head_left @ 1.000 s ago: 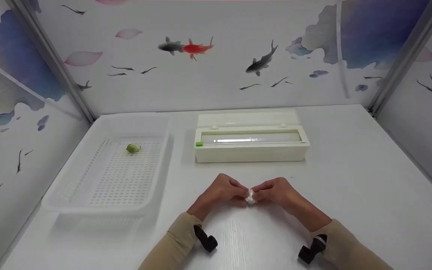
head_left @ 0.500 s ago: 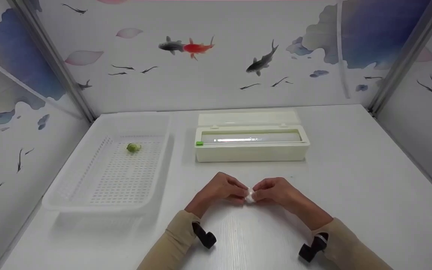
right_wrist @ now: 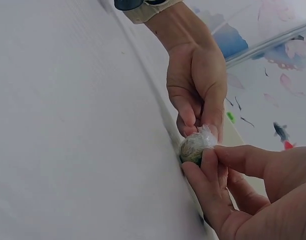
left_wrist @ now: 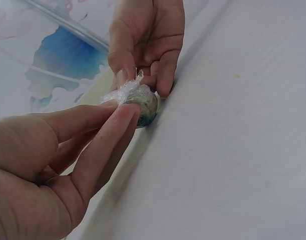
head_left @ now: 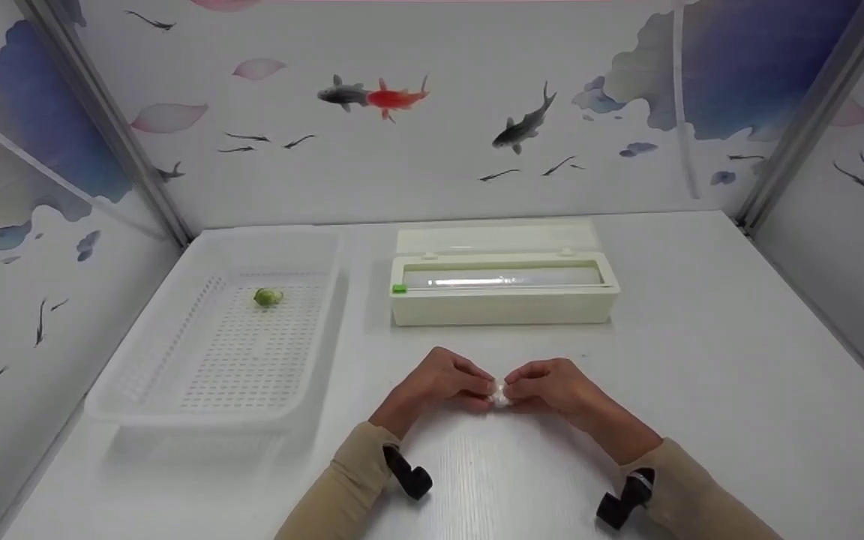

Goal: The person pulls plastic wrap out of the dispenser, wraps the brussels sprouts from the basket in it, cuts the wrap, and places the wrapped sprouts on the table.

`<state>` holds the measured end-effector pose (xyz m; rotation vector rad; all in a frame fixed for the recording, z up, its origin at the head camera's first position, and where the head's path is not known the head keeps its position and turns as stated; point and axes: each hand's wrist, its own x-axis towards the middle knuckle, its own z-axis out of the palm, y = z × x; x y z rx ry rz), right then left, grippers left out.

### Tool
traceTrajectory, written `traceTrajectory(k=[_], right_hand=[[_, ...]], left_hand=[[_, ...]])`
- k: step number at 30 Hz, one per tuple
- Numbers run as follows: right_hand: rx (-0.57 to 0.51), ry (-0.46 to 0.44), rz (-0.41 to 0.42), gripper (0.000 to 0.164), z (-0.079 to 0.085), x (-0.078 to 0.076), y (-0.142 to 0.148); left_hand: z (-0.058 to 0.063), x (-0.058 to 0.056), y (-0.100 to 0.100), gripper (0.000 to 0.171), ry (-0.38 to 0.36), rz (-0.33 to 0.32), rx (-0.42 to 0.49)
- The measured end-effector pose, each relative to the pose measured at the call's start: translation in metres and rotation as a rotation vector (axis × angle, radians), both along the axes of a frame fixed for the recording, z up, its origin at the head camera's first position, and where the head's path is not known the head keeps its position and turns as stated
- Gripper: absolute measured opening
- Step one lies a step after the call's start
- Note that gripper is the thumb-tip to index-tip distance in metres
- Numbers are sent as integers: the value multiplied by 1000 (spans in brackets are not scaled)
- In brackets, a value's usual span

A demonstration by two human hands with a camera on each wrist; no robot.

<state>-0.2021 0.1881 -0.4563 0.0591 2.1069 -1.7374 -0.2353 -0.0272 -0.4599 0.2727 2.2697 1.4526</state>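
Note:
Between my two hands is a small green Brussels sprout (left_wrist: 146,111) wrapped in crinkled clear cling film (left_wrist: 127,91). My left hand (head_left: 439,376) pinches the wrapped sprout from the left with thumb and fingers. From the other side, my right hand (head_left: 553,386) pinches it too. The film bunches up into a loose tuft at the fingertips, seen in both wrist views. In the right wrist view, the round wrapped sprout (right_wrist: 191,151) shows green through the film. Fingers cover much of it in the head view, close over the white table (head_left: 469,480).
A white perforated basket (head_left: 106,409) stands on the left, with one unwrapped Brussels sprout (head_left: 268,297) inside. Behind my hands is a cream cling film dispenser (head_left: 503,309), its lid (head_left: 498,235) raised and a film roll (head_left: 503,277) visible. Patterned panels surround the table.
Both hands stay in nearly the same place, with small finger shifts at the film. Less white film shows between the fingertips now than a second ago.

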Motion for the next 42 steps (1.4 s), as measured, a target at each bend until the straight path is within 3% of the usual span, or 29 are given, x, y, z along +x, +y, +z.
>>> traceTrajectory(k=[4, 12, 15, 23, 29, 32, 37, 42], right_hand=[[-14, 1, 14, 21, 0, 0, 1], [68, 28, 80, 33, 5, 2, 2], [127, 63, 65, 33, 6, 4, -1], [92, 54, 38, 26, 3, 5, -4], [79, 54, 81, 25, 3, 1, 6], [94, 70, 76, 24, 6, 0, 11], [85, 121, 93, 23, 10, 1, 15], [61, 206, 91, 24, 14, 5, 17]], left_hand=[[0, 0, 1, 17, -33, -1, 19], [3, 3, 1, 22, -228, -15, 195], [1, 3, 3, 22, -233, 2, 215], [-2, 4, 5, 23, -111, 34, 77], [0, 6, 7, 22, -199, -29, 219], [5, 7, 8, 25, -228, -14, 292], [10, 6, 12, 31, -274, 47, 307], [7, 5, 18, 32, -315, -13, 316]])
